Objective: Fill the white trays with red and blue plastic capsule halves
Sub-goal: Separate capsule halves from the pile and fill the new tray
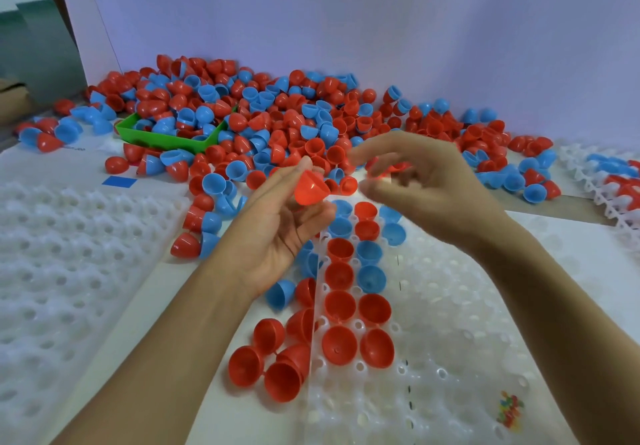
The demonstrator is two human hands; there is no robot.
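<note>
Two bare forearms enter from the lower edge of the frame, one from the lower left and one from the lower right. No sleeve covers either forearm within view. The left hand (280, 233) and the right hand (420, 185) are bare: no gloves, rings, watch or wristband are visible. The right hand's fingertips (360, 157) appear blurred. Fine crease lines mark the left palm (277, 247).

A white table (166, 292) is carrying everything. A big heap of red and blue capsule halves (277, 122) is lying across its far side, burying a green bin (166, 140). Nearer than the heap, white trays (450, 340) are sitting side by side, with loose red halves (266, 358) beside them.
</note>
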